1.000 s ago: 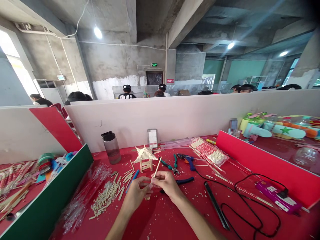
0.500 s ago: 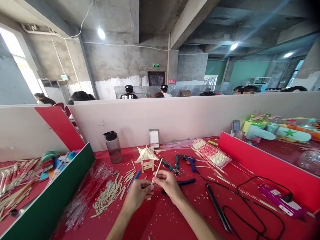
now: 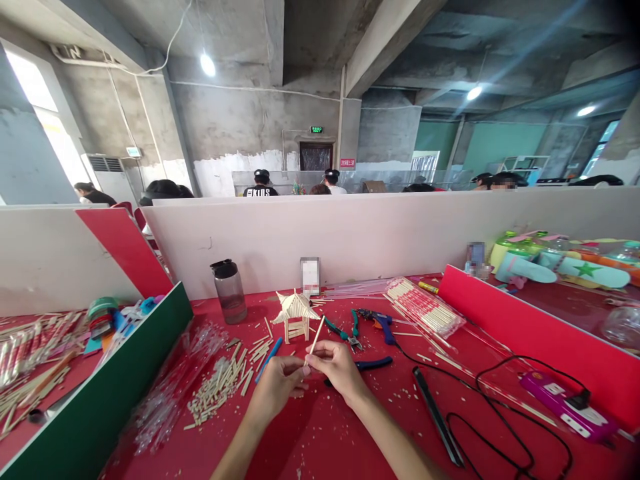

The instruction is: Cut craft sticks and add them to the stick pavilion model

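A thin wooden stick [image 3: 317,335] slants upward from between my hands. My right hand [image 3: 340,370] pinches it between thumb and fingers. Close against it, my left hand [image 3: 277,387] is closed at the lower end of the stick, its fingertips meeting those of the right; the end itself is hidden. Just beyond the hands stands a small pavilion model [image 3: 296,308] built of sticks, with a pointed roof. A blue pen-like rod [image 3: 269,360] lies by my left hand. Beside my right hand is a tool with dark blue handles [image 3: 375,364], partly covered by it.
Cut stick pieces [image 3: 215,393] lie in a heap at left, near clear plastic wrap [image 3: 170,387]. Green-handled pliers [image 3: 345,335], a glue gun [image 3: 383,325], packed sticks [image 3: 425,307], a black utility knife [image 3: 436,413] and a corded purple power strip [image 3: 567,408] lie rightward. A bottle [image 3: 230,293] stands behind.
The view has shifted slightly. Both hands keep nearly the same place and grip. A pale stick end that showed below the fingers is no longer visible.
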Demonstrator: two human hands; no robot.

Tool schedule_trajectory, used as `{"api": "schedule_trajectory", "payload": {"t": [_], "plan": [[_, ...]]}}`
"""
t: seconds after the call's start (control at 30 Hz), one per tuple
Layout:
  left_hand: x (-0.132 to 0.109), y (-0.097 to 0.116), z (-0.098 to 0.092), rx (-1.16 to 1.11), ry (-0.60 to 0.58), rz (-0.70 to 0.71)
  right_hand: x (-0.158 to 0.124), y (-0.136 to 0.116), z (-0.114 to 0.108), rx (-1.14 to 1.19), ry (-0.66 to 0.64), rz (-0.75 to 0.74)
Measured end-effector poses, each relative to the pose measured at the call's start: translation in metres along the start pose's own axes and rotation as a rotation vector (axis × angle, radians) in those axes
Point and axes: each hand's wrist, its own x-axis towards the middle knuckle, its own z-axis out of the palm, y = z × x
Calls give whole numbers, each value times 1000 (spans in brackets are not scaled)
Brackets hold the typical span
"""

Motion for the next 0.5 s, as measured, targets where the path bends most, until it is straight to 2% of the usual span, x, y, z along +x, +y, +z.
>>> {"api": "schedule_trajectory", "payload": {"t": [0.3,0.5], "plan": [[-3,5,-2,-40,1,-48,-2,-2,3,-62,-6,-51],[-4,8,-1,-25,9,-40,-1,0,3,-28,-7,-20]]}}
